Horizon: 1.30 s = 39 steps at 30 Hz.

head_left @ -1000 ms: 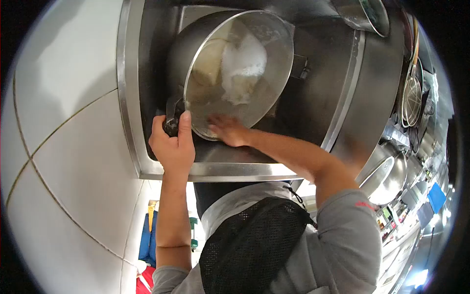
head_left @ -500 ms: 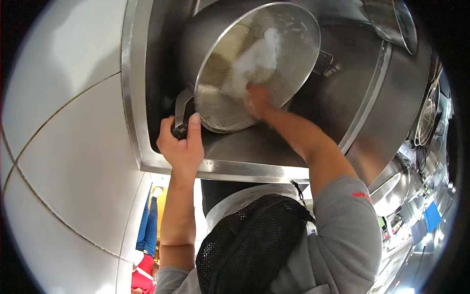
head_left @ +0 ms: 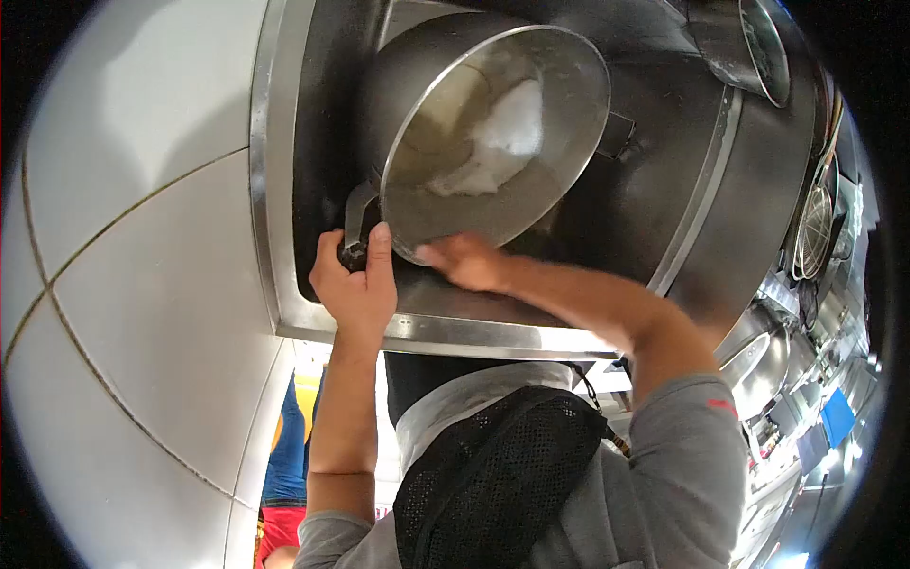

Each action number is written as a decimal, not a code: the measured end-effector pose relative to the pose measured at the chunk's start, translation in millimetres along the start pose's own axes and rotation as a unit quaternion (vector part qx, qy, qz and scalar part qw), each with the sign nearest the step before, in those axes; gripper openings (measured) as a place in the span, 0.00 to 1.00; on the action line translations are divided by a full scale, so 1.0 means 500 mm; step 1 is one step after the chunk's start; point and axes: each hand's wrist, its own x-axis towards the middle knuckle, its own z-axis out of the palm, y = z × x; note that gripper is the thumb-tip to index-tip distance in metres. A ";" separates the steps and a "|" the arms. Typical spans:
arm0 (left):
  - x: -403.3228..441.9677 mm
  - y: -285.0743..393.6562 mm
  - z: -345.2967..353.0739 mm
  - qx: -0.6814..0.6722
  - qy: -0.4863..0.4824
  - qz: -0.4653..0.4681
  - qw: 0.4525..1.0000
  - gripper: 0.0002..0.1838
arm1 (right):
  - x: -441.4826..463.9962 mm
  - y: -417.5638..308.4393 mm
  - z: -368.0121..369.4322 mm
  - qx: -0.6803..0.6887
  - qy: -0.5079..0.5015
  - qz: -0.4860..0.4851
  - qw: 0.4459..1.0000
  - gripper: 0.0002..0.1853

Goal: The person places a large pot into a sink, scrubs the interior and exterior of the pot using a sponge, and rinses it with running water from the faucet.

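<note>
A large, round metal pan is tilted inside the steel sink, its open mouth toward me. White foam and cloudy liquid lie on its inner surface. My left hand is closed around the pan's side handle, thumb up beside the rim. At the near edge of the pan, my right hand presses against the rim with curled fingers, slightly blurred. Whatever it may hold is hidden under the palm.
The sink's steel front edge runs between me and the pan. White tiled wall stands close on the left. Another metal container is at the upper right, and a wire strainer hangs at the right. A person in red and jeans is at lower left.
My right hand has moved from the pan's inside down and left to its near rim. The foam has spread toward the lower left. My left hand keeps its hold on the handle.
</note>
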 end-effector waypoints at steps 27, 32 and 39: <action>0.006 -0.018 0.004 0.034 0.012 0.029 0.999 0.19 | 0.146 0.325 -0.095 -0.345 0.198 0.183 0.899 0.10; 0.010 -0.017 0.001 0.023 0.009 0.019 1.000 0.20 | 0.166 0.081 0.092 0.057 0.263 -0.060 0.961 0.17; 0.001 -0.018 0.005 0.003 0.003 0.002 1.000 0.20 | -0.003 0.285 -0.036 -0.185 0.009 -0.027 0.982 0.25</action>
